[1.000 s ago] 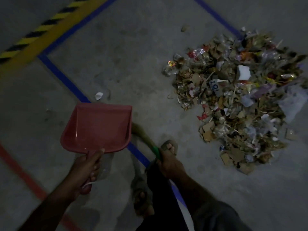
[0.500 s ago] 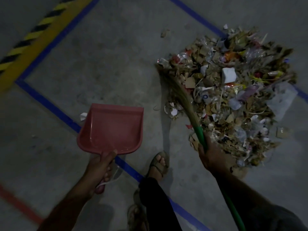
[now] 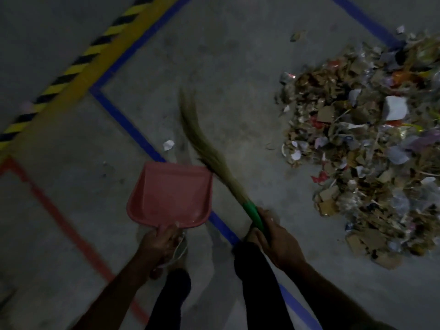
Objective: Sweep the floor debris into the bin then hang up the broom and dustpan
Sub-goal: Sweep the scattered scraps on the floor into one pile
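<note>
Your left grip curls round the handle of the pink plastic dustpan; just beside it, your right grip clasps the green-handled grass broom, bristles toward the grey concrete floor, apart from the heaped cardboard-and-wrapper debris pile at right.

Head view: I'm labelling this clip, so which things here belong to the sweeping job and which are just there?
Job:
broom, gripped by right hand
red dustpan, held by left hand
debris pile
stray paper scrap

Just there:
blue floor line
yellow-black hazard stripe
red floor line
</note>
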